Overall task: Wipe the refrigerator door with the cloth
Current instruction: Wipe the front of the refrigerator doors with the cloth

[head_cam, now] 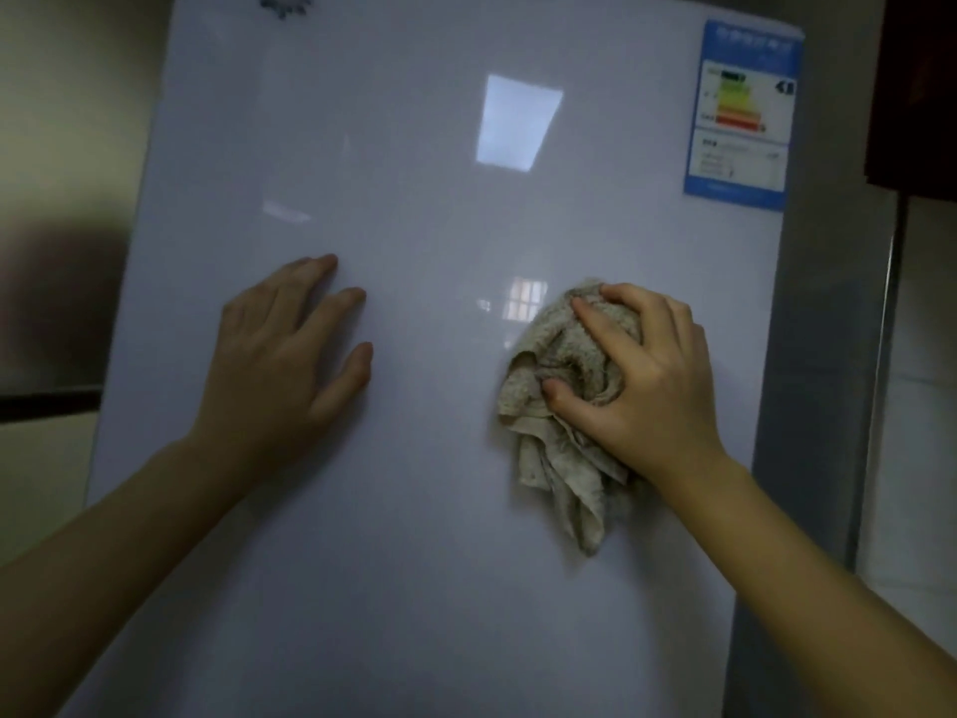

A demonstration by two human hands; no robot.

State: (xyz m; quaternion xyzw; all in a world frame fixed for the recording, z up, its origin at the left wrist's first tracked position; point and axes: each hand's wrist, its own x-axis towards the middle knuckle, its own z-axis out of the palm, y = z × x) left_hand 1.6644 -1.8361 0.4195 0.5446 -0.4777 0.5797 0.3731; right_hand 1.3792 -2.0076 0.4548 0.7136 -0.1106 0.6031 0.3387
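Observation:
The glossy white refrigerator door (pixel 424 510) fills most of the view. A crumpled beige cloth (pixel 556 406) is pressed against the door right of centre, its loose end hanging down. My right hand (pixel 637 375) lies over the cloth with fingers spread and thumb dug into its folds, gripping it against the surface. My left hand (pixel 290 355) rests flat on the door at the left, fingers apart, holding nothing.
A blue energy label (pixel 740 111) is stuck at the door's upper right corner. A small dark magnet (pixel 282 2) sits at the top edge. The fridge's grey side panel (pixel 813 355) runs down the right, next to a tiled wall (pixel 922 406).

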